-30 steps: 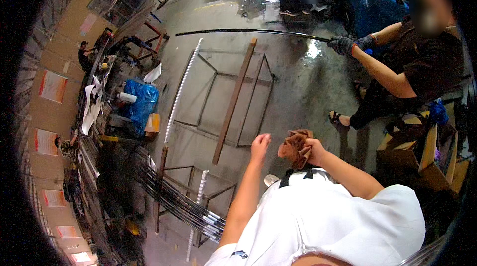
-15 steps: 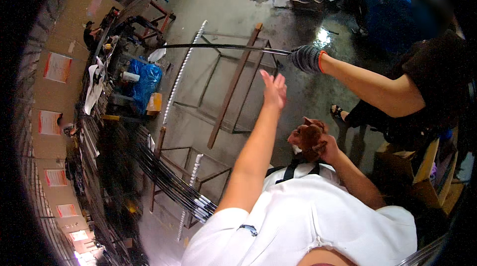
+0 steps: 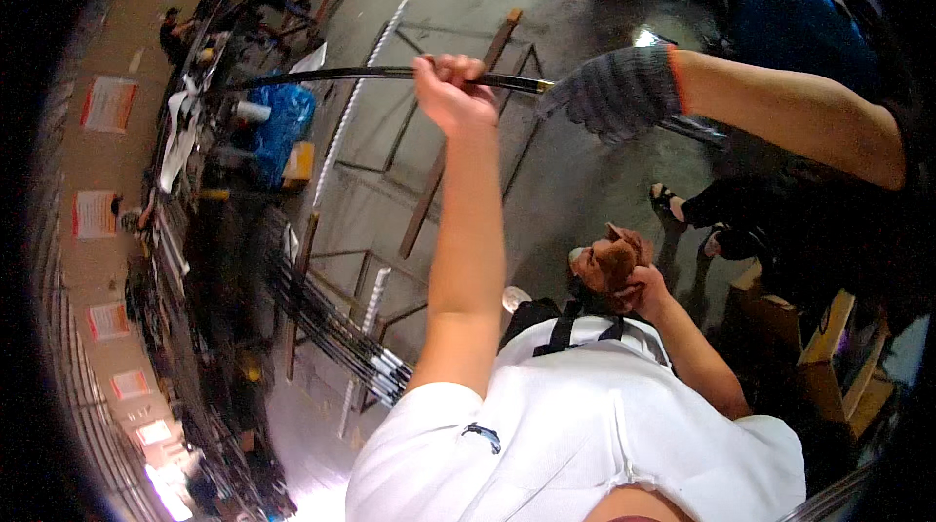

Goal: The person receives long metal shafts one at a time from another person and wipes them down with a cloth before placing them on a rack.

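My left hand (image 3: 455,98) is stretched out ahead, its fingers closed round a long, thin black rod (image 3: 366,73). To the right of it, a co-worker's hand in a grey-striped glove (image 3: 616,91) is at the rod's right end. The rod runs off to the left, bending slightly in the picture. Close to my body, my right hand (image 3: 647,290) grips a crumpled brown cloth (image 3: 614,261). Something pale shows at the cloth's left edge, too small to make out.
Metal rack frames stand on the floor, with a brown bar (image 3: 458,137) and a white spiral-wrapped bar (image 3: 336,156) across them. Several black rods (image 3: 336,312) lie bundled at lower left. Blue plastic (image 3: 285,122) is farther left. An open cardboard box (image 3: 829,351) stands at right, near the co-worker's foot (image 3: 668,202).
My left hand has moved forward and left and has closed on the rod; before, it was open below it. The co-worker's gloved hand has come nearer. My right hand still holds the cloth.
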`<action>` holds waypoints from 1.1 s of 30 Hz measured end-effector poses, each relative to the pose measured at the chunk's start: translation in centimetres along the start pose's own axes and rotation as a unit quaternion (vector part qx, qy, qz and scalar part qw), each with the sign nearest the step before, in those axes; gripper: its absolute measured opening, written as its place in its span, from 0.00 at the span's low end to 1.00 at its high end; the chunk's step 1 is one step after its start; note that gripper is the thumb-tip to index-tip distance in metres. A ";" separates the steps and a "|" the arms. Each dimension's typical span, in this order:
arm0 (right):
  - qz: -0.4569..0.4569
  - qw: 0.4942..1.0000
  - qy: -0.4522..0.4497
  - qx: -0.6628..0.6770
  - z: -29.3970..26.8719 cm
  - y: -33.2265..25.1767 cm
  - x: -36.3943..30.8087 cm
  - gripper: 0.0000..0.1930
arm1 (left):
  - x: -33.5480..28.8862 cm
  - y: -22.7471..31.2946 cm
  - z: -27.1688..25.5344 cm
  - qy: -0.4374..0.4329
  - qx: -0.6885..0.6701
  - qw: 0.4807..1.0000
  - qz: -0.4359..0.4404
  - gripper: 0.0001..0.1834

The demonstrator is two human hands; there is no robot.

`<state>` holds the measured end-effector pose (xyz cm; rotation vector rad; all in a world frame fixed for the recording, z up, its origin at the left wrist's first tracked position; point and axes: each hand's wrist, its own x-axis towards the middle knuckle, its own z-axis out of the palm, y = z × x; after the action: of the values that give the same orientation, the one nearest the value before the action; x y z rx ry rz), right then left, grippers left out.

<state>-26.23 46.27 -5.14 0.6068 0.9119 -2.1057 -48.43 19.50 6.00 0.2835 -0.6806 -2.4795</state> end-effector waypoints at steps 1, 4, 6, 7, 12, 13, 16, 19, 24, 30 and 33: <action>-0.010 0.999 -0.018 -0.031 0.3 0.0 -0.2 0.28 | -0.1 2.3 0.9 0.006 -0.002 0.999 0.039 0.11; 0.003 0.992 -0.033 -0.126 2.6 0.2 -0.3 0.31 | -0.5 10.0 -0.8 -0.030 0.111 0.990 0.086 0.13; -0.004 0.976 -0.176 -0.128 5.5 -1.6 -2.1 0.31 | -2.0 13.4 -1.9 -0.027 0.158 0.983 0.092 0.13; -0.007 0.961 -0.246 -0.124 6.9 -2.5 -3.0 0.31 | -3.0 15.0 -2.4 -0.025 0.183 0.978 0.092 0.13; -0.259 0.940 -0.160 -0.154 17.0 -5.8 -1.8 0.25 | -8.4 20.3 -2.8 -0.062 0.156 0.985 0.025 0.11; -0.242 0.940 -0.188 -0.151 18.6 -6.5 -0.5 0.22 | -9.2 20.8 -2.7 -0.068 0.142 0.987 0.009 0.11; -0.137 0.887 -0.238 -0.372 26.0 -6.8 -0.7 0.17 | -10.9 22.7 -2.7 -0.071 0.132 0.988 -0.023 0.11; -0.054 0.819 -0.300 -0.487 33.0 -1.8 -1.5 0.20 | -12.4 23.2 -1.8 -0.061 0.211 0.976 0.012 0.11; -0.173 0.791 -0.466 -0.357 30.1 7.3 1.9 0.13 | -11.2 30.2 -2.5 -0.102 0.203 0.968 0.102 0.11; 0.002 0.827 -0.382 -0.412 29.7 6.8 -1.8 0.10 | -15.8 29.0 -5.8 -0.173 0.364 0.914 0.047 0.24; -0.031 0.818 -0.357 -0.450 30.1 6.6 -1.7 0.10 | -19.8 26.2 -8.3 -0.229 0.538 0.811 0.023 0.21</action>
<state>-23.75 20.99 12.32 -0.6728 1.2857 -1.4616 -17.47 8.29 13.79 0.0473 -2.2291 -1.8284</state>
